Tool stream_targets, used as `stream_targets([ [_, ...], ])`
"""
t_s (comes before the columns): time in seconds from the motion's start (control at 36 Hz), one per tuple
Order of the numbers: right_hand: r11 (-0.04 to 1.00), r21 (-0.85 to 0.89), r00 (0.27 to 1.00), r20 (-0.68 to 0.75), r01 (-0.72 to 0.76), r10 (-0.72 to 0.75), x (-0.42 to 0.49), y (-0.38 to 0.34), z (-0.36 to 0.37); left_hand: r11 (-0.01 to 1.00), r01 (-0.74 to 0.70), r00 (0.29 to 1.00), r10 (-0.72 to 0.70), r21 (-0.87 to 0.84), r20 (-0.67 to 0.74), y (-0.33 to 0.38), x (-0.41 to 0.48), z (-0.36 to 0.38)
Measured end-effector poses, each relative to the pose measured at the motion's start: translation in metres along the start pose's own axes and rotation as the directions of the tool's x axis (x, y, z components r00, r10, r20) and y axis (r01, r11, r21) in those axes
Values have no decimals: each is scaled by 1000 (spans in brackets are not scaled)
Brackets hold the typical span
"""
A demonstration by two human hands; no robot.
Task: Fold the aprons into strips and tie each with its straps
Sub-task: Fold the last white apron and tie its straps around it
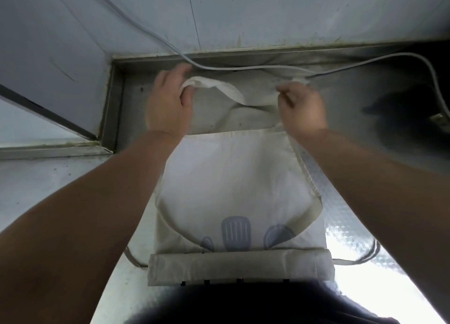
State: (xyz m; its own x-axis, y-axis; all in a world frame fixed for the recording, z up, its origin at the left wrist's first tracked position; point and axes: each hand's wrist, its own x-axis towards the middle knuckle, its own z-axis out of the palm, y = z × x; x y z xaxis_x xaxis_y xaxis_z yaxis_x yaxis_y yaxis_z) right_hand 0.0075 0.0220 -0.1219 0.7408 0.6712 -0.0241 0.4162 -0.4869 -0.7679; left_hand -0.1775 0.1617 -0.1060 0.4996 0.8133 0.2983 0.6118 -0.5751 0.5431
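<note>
Fold: nearest me, the apron (231,172) has its near end doubled into one flat band (239,266) on the steel table (345,201); I judge this starts the strip.
Prints: I count three blue utensils (236,233).
Hands: two; left hand (168,104) and right hand (303,109) each clutch the raised far edge, likely to fold it toward me.
Cable: one (243,67), just beyond the hands.

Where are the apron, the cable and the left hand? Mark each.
apron (229,177): head view, flat white middle panel.
cable (231,67): head view, grey stretch beyond the apron.
left hand (168,104): head view, back of the hand.
</note>
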Motion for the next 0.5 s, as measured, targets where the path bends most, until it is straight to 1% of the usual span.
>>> stream_targets([
  [0.06,994,36,995,-37,99,-98,-3,-9,-4,999,53,995,-53,4,-79,0,4,1],
  [0.08,995,16,994,-44,102,-101,-2,-11,-5,995,97,991,-95,21,-96,-1,5,2],
  [0.11,999,-25,998,-28,47,-48,-2,-13,-6,986,156,985,-151,59,-88,-3,5,4],
  [0.14,997,-66,999,2,-40,40,-1,-11,-7,966,227,973,-221,120,-67,-6,5,7],
  [0.19,958,-158,967,41,-241,250,-3,-5,-8,913,350,936,-352,212,-28,-11,0,8],
  [0.22,937,-195,952,43,-291,304,-8,-4,-10,903,370,925,-381,220,7,-14,-5,7],
  [0.25,928,-217,947,37,-304,319,-13,-1,-11,911,347,927,-369,224,65,-16,-9,7],
  [0.28,930,-233,954,26,-285,298,-18,2,-12,930,291,937,-324,226,127,-19,-16,4],
  [0.33,938,-277,972,40,-210,230,-29,7,-13,962,179,948,-224,205,227,-28,-35,-4],
  [0.39,933,-330,978,100,-140,182,-40,8,-12,975,137,944,-181,172,276,-34,-53,-10],
  [0.44,926,-372,977,170,-60,131,-56,9,-9,980,131,936,-172,151,307,-36,-76,-16],
  [0.5,930,-367,973,217,3,82,-77,9,-8,989,109,934,-137,101,330,-34,-101,-22],
])
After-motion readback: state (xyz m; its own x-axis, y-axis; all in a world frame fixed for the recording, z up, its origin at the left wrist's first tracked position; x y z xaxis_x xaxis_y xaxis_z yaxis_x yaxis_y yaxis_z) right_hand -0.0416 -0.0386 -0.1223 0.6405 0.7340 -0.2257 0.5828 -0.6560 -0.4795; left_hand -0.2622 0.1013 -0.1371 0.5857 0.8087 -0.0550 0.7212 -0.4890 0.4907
